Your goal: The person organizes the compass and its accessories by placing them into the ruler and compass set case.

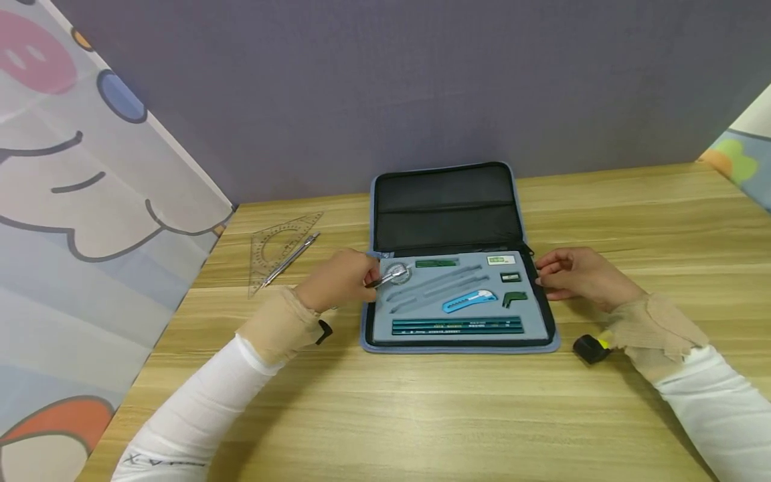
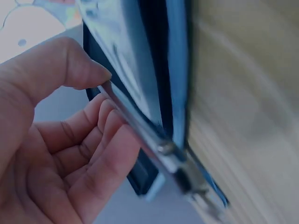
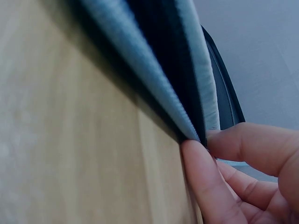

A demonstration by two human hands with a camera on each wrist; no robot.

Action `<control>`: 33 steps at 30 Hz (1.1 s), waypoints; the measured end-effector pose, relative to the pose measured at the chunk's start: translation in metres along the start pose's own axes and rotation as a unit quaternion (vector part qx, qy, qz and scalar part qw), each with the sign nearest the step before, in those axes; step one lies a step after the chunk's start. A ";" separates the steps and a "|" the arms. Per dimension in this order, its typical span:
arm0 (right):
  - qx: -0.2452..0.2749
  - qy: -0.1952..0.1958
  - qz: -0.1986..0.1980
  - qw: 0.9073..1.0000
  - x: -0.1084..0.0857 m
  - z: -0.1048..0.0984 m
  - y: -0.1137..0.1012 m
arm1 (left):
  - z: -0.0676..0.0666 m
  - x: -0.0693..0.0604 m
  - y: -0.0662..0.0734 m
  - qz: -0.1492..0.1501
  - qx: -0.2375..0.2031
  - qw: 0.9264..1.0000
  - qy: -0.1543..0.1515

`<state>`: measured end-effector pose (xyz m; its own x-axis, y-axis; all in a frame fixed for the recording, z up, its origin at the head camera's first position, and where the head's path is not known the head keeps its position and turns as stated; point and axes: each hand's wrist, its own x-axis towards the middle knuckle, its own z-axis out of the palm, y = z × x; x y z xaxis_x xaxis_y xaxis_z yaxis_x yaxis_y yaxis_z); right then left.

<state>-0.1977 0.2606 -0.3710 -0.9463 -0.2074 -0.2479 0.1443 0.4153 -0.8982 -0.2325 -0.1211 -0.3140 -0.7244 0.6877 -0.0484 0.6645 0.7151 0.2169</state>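
Observation:
An open zip case (image 1: 460, 347) lies on the table, its grey foam tray (image 1: 385, 321) facing up. Several items sit in it: dark green pencils (image 1: 458, 326), a blue utility knife (image 1: 470, 300), a sharpener (image 1: 510, 276), an eraser (image 1: 501, 260) and a small round clear item (image 1: 405, 274). At the tray's upper left, my left hand (image 1: 346, 278) pinches a slim metal tool (image 2: 163, 149) with a screw-like joint; its exact kind is unclear. My right hand (image 1: 581, 276) pinches the case's right edge between thumb and fingers, as the right wrist view shows.
Left of the case lie a clear set square (image 1: 258, 268) and a silver drawing compass (image 1: 290, 260). The case's black lid (image 1: 446, 207) leans up near the grey back panel (image 1: 421, 87). A patterned cloth (image 1: 78, 288) borders the table's left side.

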 end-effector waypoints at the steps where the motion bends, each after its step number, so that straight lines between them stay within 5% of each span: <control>1: -0.001 0.001 0.001 1.000 0.000 0.000 0.000 | 0.001 0.002 0.005 0.006 -0.001 1.000 -0.005; 24: -0.001 0.004 -0.004 1.000 -0.001 0.000 -0.001 | 0.021 0.043 0.063 0.071 -0.022 0.997 -0.034; 33: 0.000 0.006 -0.002 1.000 0.000 0.000 -0.001 | 0.022 0.056 0.071 0.037 -0.040 0.997 -0.051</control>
<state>-0.1977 0.2603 -0.3703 -0.9502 -0.1984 -0.2404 0.1406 0.4155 -0.8987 -0.2219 -0.0297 -0.3226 -0.6492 0.7500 -0.1269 0.6953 0.6527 0.3008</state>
